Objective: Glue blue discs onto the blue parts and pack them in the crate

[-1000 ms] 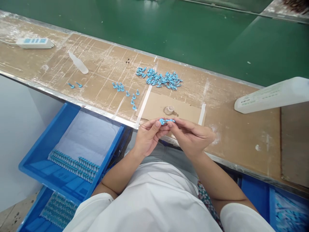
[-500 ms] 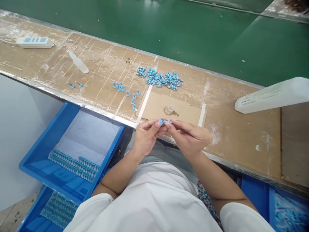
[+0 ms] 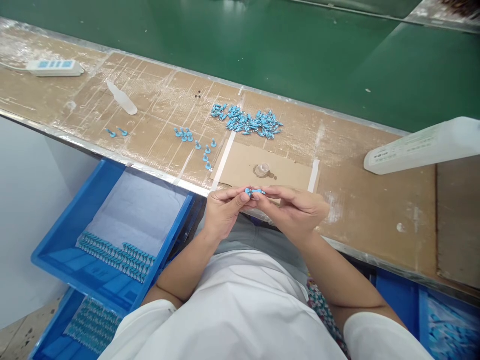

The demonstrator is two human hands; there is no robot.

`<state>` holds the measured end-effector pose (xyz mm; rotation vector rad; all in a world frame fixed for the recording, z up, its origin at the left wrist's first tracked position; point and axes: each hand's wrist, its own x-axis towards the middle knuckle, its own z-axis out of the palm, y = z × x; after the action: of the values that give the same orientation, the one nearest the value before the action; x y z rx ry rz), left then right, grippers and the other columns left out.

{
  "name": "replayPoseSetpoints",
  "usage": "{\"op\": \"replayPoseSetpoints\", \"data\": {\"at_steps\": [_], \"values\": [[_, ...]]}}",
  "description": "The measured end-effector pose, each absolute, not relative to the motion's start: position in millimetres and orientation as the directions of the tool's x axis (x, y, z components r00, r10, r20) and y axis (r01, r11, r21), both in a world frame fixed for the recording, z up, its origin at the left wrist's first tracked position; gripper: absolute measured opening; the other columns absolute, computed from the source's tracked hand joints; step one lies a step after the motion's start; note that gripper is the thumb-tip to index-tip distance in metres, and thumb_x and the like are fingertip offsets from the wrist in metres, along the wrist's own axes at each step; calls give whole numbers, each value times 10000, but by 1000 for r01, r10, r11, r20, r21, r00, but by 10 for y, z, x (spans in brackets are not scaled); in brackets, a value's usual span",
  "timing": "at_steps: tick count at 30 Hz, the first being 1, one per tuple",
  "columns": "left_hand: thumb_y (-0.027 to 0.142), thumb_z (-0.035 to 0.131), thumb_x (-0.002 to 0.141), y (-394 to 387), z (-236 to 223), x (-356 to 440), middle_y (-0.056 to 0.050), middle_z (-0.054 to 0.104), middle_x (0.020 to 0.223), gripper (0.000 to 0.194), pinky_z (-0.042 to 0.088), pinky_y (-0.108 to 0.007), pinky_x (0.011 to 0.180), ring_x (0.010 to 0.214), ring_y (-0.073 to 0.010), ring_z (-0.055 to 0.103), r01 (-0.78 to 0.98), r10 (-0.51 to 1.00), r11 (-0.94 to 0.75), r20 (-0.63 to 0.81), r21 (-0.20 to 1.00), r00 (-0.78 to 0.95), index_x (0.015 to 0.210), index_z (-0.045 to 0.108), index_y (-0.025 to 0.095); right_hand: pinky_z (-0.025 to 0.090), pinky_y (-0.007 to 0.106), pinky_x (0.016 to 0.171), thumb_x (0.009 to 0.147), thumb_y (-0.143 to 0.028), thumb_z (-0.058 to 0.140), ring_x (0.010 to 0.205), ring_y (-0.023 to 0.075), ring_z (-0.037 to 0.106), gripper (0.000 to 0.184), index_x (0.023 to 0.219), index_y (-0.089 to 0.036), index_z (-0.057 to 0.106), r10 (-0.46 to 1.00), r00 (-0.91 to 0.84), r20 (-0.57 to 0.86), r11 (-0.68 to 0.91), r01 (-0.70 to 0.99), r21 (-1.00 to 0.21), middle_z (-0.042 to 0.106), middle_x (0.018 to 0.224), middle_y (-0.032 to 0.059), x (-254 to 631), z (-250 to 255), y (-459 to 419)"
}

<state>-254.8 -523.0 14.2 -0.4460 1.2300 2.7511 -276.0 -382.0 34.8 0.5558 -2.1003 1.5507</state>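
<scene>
Brown bench (image 3: pixel 375 220) bears 1 small cup (image 3: pixel 263 169) beyond left fingers (image 3: pixel 239 201) and right fingers (image 3: pixel 278 192) pinching blue parts (image 3: pixel 258 191).

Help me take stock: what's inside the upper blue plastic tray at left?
Inside the tray, rows of small blue parts rest on a white sheet; anything beneath the sheet is covered.

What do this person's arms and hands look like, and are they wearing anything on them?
The left hand and right hand are both bare, with no gloves, watch or bracelet showing. The forearms are uncovered too. Higher up come short, plain white sleeves, with no markings visible.
</scene>
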Motion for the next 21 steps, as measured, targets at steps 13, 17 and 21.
{"op": "replayPoseSetpoints", "data": {"at_steps": [13,17,21], "values": [[276,868,638,-5263,136,-2497,-32,763,821,219,612,-270,740,788,-152,717,-22,-65,-558,-71,829,-995,848,806,260,582,278,576,592,-49,841,622,163,685,377,889,-254,730,-157,-731,664,105,-681,-725,758,778,26,-2884,403,-3717],[258,848,672,-5259,142,-2482,-30,752,814,210,610,-262,691,760,-145,711,14,-60,-541,-22,841,-998,876,802,285,445,230,403,612,-54,821,438,95,529,321,844,-252,720,-149,-761,631,88,-646,-758,699,644,-3,-2892,398,-3734],[269,846,676,-5257,172,-2463,-24,730,766,219,602,-278,667,700,-140,696,26,-38,-533,8,846,-999,889,801,290,430,233,372,632,-58,801,438,104,546,315,870,-249,723,-143,-794,591,12,-599,-801,694,642,4,-2882,380,-3753]]}}
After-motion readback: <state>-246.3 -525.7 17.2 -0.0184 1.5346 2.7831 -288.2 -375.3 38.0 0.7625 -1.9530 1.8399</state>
